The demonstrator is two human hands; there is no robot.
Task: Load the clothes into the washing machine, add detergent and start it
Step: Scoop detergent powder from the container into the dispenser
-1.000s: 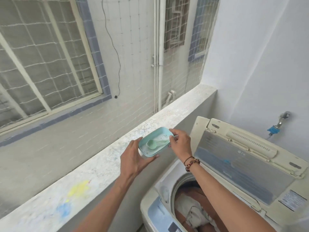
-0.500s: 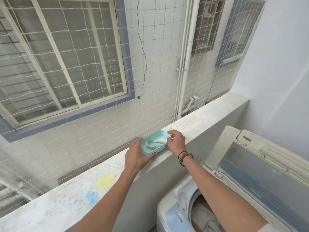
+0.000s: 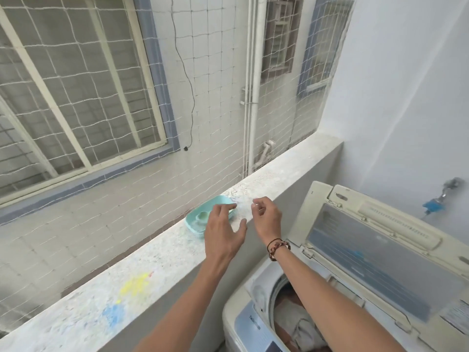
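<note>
Both hands have let go of the teal tray (image 3: 196,224), which now rests on the counter (image 3: 162,252). The left hand (image 3: 223,231) hovers spread, empty; the right hand (image 3: 266,217) hangs loosely curled, empty, beside the washing machine (image 3: 355,275).

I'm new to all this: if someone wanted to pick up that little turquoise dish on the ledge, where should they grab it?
Probably by the turquoise dish's two long rims, coming from above on the washer side; it lies flat and shallow on the ledge, netting behind.
</note>
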